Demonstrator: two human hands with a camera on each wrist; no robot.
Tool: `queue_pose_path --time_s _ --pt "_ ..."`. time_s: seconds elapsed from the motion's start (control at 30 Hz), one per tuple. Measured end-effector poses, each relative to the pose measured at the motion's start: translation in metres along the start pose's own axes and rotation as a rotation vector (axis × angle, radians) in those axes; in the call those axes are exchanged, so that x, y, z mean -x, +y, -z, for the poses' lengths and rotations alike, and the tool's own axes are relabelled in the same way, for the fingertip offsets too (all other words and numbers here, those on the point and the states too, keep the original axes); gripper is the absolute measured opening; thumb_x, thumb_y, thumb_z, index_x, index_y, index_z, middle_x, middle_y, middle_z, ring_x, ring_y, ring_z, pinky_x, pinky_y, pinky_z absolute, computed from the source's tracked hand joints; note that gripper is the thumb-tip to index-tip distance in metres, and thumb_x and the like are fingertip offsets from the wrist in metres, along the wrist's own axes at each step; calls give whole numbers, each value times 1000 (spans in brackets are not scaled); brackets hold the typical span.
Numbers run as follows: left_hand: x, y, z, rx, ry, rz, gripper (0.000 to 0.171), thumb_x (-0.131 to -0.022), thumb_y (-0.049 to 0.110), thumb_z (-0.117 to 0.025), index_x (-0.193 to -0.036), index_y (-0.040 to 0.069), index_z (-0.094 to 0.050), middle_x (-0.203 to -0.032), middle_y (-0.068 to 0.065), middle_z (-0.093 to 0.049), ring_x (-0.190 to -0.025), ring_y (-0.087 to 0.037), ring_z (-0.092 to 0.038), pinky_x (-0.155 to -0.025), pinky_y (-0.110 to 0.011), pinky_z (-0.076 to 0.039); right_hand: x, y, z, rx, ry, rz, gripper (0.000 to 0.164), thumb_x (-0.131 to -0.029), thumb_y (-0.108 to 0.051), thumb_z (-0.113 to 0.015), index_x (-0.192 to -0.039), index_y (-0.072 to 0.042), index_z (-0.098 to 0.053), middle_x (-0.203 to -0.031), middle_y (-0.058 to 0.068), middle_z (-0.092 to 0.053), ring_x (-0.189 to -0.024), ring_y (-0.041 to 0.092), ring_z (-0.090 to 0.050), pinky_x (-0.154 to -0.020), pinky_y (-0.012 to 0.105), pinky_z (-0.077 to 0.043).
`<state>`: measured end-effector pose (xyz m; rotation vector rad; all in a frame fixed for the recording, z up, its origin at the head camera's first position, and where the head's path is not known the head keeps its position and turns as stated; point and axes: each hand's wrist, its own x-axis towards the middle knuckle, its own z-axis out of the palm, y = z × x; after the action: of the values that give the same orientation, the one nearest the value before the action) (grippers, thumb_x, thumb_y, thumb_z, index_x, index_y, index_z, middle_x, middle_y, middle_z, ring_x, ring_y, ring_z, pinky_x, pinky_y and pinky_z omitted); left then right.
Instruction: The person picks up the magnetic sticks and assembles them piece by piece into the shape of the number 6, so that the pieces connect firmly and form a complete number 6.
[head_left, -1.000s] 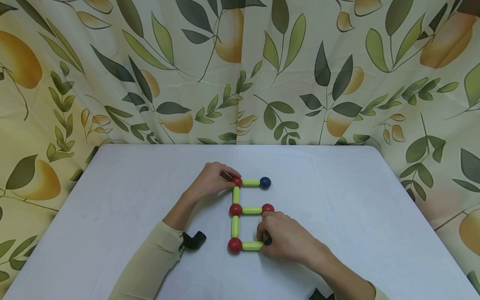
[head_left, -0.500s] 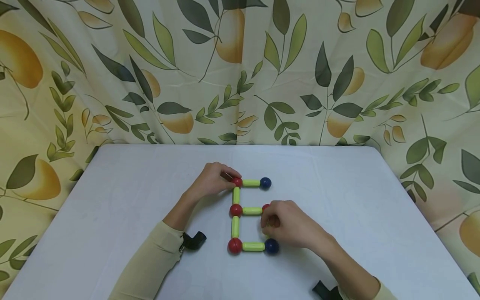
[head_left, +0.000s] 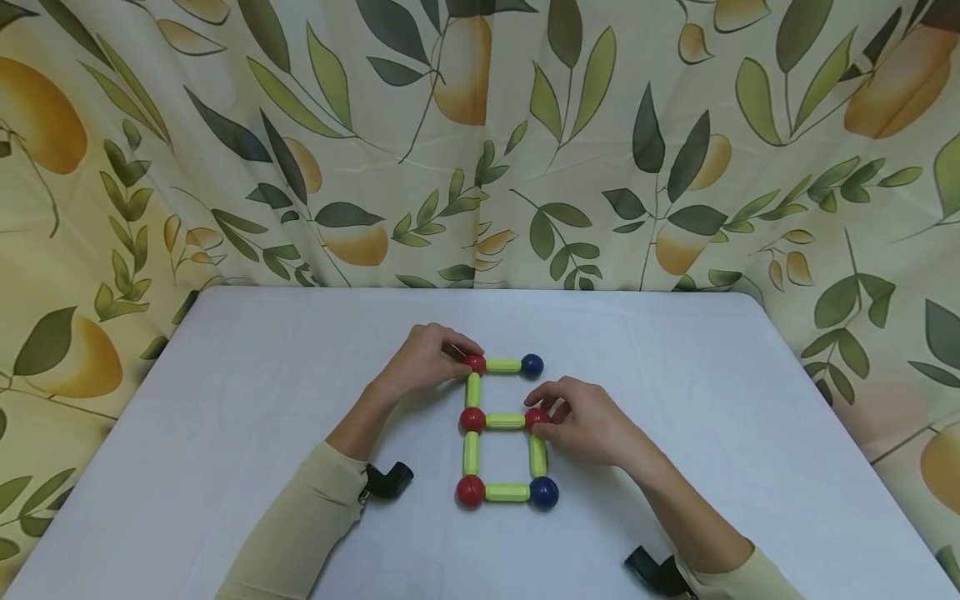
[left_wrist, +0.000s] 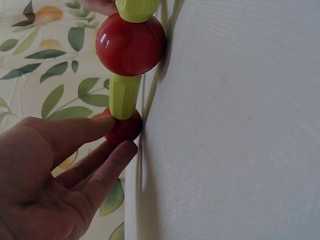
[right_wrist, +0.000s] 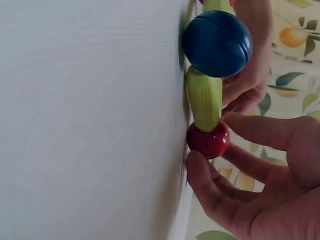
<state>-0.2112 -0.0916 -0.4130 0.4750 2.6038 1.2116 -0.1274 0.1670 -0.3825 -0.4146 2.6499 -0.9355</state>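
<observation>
A flat figure of yellow-green rods and balls lies in the head view. My left hand (head_left: 435,358) pinches its far-left red ball (left_wrist: 125,127) between thumb and fingers. My right hand (head_left: 588,419) holds the red ball (head_left: 536,418) at the right end of the middle rod (head_left: 506,422), thumb on the near side. From that ball a rod (head_left: 537,456) runs down to a near-right blue ball (head_left: 543,493). Another blue ball (head_left: 532,365) ends the far rod (head_left: 503,366). Down the left side sit a middle red ball (head_left: 472,419) and a near red ball (head_left: 470,492).
A white-covered table (head_left: 300,333) carries the figure. Behind it hangs a curtain (head_left: 420,167) printed with leaves and fruit. Black wrist-worn devices sit at the left wrist (head_left: 388,481) and the right wrist (head_left: 656,572).
My right hand has moved from the near-right blue ball up to the middle-right red ball, uncovering the rod between them. My left hand stays on the far-left red ball.
</observation>
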Motion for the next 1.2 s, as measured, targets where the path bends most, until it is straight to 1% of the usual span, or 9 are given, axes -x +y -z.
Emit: queue_pose_path --time_s 0.17,0.4,0.83,1.0,1.2 --pt "0 1 1 7 -2 7 24 -88 12 -83 -111 18 -82 -105 3 -78 -95 -15 -69 -81 -28 -58 -5 4 -3 -27 -31 -6 23 -89 -16 -82 -111 -12 -76 -94 0 -70 -81 17 -61 -66 28 -54" --pt "-1 1 1 -1 -1 10 24 -89 11 -82 -112 18 -82 -107 2 -78 -96 -15 -69 -81 -28 -58 -7 6 -3 -37 -45 -8 23 -91 -16 -81 -113 -11 -77 -98 0 -73 -82 16 -63 -69 28 -55" --pt "0 1 0 7 3 27 24 -89 11 -82 -111 18 -82 -106 2 -78 -96 -16 -69 -82 -28 -58 -8 6 -2 -29 -50 -24 25 -91 -16 -81 -115 -11 -78 -98 0 -73 -84 16 -62 -70 29 -55" --pt "0 1 0 2 11 36 24 -89 11 -81 -112 19 -82 -107 2 -78 -96 -16 -68 -82 -29 -58 -9 6 -2 -33 -54 -29 25 -91 -15 -80 -116 -10 -78 -99 1 -74 -85 17 -64 -72 28 -55" --pt "-2 0 2 0 28 31 24 -90 12 -81 -112 18 -82 -107 2 -78 -98 -16 -69 -84 -30 -59 -10 5 -1 -49 -44 -29 26 -93 -12 -77 -119 -9 -77 -101 2 -75 -86 16 -65 -73 28 -56"
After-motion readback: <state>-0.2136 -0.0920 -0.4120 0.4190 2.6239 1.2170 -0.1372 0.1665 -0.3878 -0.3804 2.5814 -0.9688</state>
